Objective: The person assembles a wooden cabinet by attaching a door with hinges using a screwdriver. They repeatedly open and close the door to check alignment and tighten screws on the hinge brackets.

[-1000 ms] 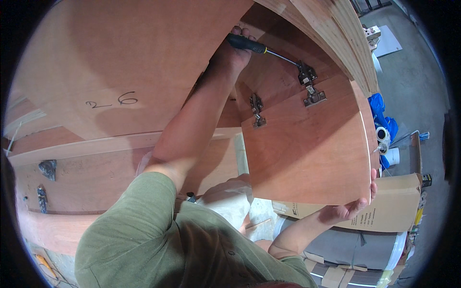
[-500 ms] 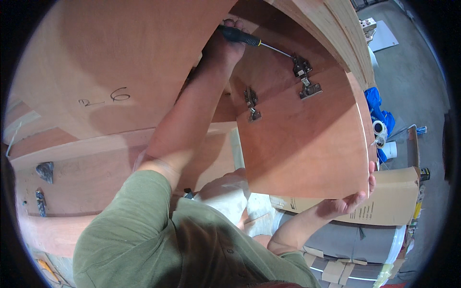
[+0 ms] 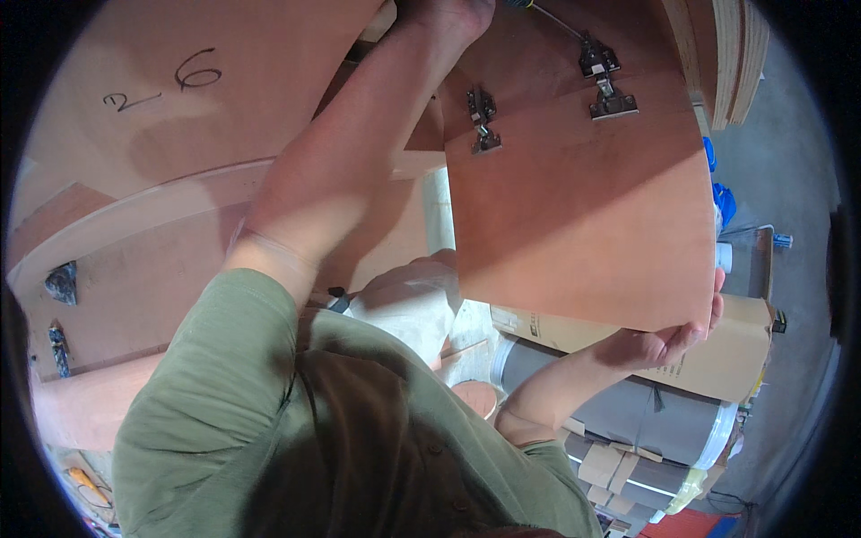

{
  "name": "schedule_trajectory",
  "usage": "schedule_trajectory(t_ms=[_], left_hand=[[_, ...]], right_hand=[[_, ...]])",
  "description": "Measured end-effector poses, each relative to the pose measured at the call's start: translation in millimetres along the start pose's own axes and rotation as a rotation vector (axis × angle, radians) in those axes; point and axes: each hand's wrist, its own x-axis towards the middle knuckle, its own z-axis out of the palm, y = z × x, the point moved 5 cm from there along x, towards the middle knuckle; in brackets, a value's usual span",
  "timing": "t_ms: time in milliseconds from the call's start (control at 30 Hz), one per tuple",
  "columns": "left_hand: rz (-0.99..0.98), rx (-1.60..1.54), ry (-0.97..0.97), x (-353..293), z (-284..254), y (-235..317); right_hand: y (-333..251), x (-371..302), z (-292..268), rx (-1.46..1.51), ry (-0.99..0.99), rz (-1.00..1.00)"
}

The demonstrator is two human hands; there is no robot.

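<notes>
Upward stretches the left hand (image 3: 466, 14), fingers cropped and closure untellable, beside a screwdriver (image 3: 554, 18) angled to a hinge (image 3: 604, 81), while the right hand (image 3: 668, 343) curls around the wooden panel's (image 3: 583, 224) near right corner.

R side: tan cardboard box (image 3: 743, 336), partly hidden, w/ lg. grey rounded bundle (image 3: 628, 417) just on its near side. Cardboard pcs. (image 3: 603, 464) nr. bundle's near edge. Red patch (image 3: 691, 524) near R, ID unclear. Farther up R: blue plastic (image 3: 726, 208), white tub (image 3: 724, 257) just nearer, sm. blue item (image 3: 783, 240) farther R, grey floor (image 3: 798, 170). L side: grey plastic bag (image 3: 62, 283), dark wrapped bundle (image 3: 59, 350) just nearer. Near L corner: orange-yellow tool (image 3: 85, 482), type unclear.
</notes>
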Motion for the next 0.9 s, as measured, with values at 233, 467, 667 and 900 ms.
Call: schedule_trajectory(t_ms=[233, 467, 667, 900], left_hand=[[0.108, -0.022, 0.003, -36.9, 23.4, -6.1], [0.080, 0.034, 0.055, -43.5, 9.5, -3.8], [-0.035, 0.168, 0.148, -44.4, -15.5, -1.9], [-0.021, 0.133, 0.239, -45.5, -3.4, -3.0]], right_hand=[[7.7, 1.1, 0.7, 0.452, 0.102, 0.212], [4.5, 1.2, -1.0, 0.425, 0.087, 0.238], [8.9, 2.0, -4.0, 0.469, 0.047, 0.232], [11.9, -0.3, -7.4, 0.576, 0.073, 0.322]])
